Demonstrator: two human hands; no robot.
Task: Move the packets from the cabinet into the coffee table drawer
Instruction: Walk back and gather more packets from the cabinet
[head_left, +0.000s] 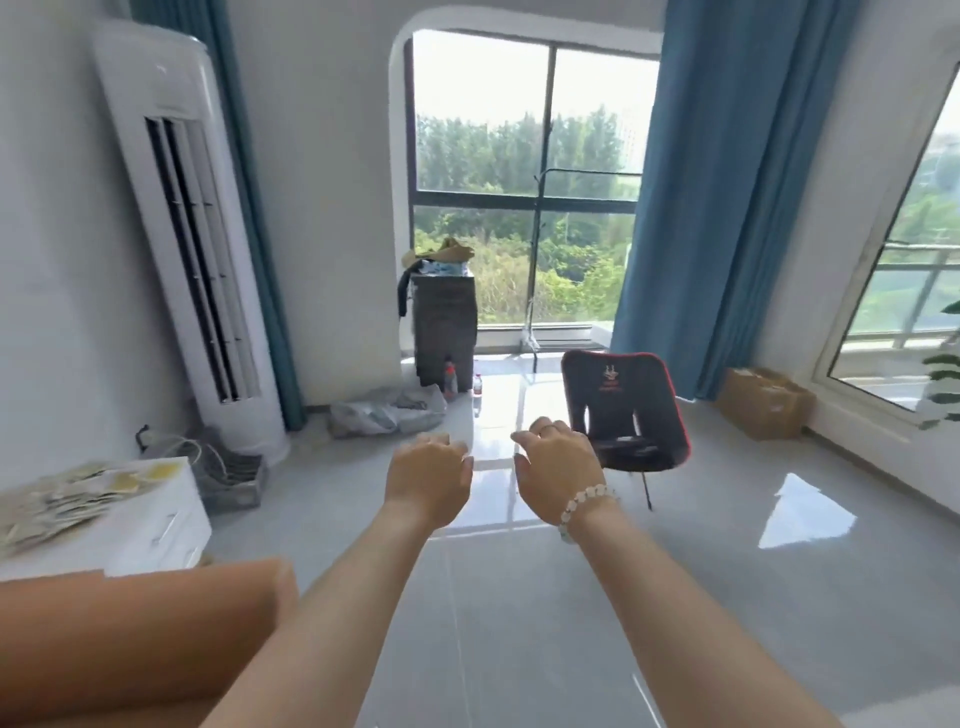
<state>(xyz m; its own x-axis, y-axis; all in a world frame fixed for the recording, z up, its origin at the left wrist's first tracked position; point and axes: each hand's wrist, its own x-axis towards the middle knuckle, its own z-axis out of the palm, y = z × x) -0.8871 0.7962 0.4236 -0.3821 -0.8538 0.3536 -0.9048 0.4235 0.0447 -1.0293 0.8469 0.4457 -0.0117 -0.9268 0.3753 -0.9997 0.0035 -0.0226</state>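
Several pale yellow-and-white packets (67, 493) lie in a loose heap on top of a low white cabinet (156, 525) at the left edge. My left hand (428, 475) and my right hand (558, 470) are stretched out side by side over the floor in the middle of the view, palms down, fingers loosely curled, holding nothing. Both hands are well to the right of the packets. A bead bracelet sits on my right wrist. No coffee table drawer is in sight.
A brown cardboard-like surface (130, 639) fills the lower left corner. A tall white air conditioner (192, 234) stands at the left wall. A black and red chair (626, 410), bottles (451, 378), a grey bag (384, 410) and a cardboard box (763, 402) sit on the glossy tiled floor.
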